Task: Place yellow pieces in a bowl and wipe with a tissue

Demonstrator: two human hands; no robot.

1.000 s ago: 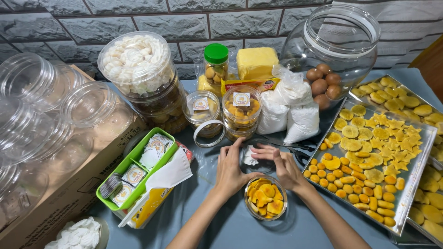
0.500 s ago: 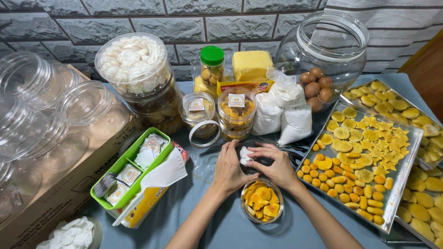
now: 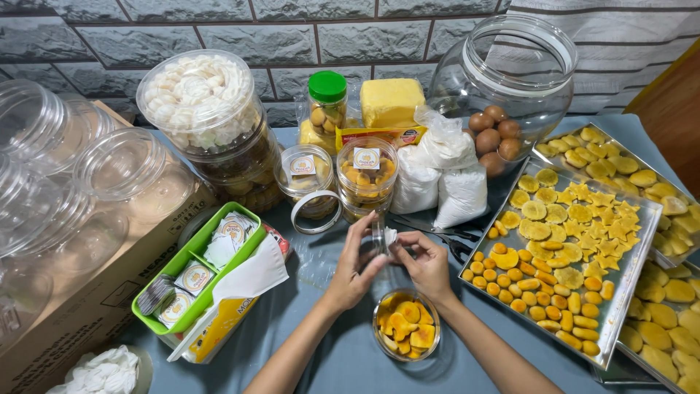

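Observation:
My left hand holds a clear round lid up on its edge above the blue table. My right hand pinches a small white label against that lid. Just below both hands stands an open clear tub holding yellow-orange cookies. Two closed, labelled tubs of cookies stand just behind the hands.
A metal tray of yellow cookies lies to the right, with more trays beyond it. Behind stand a big glass jar with eggs, white powder bags, butter, scissors. On the left are a green label tray, stacked jars, and a cardboard box of empty jars.
Both hands have risen slightly away from the open tub, and the clear lid now stands on its edge between them. Everything else stays where it was.

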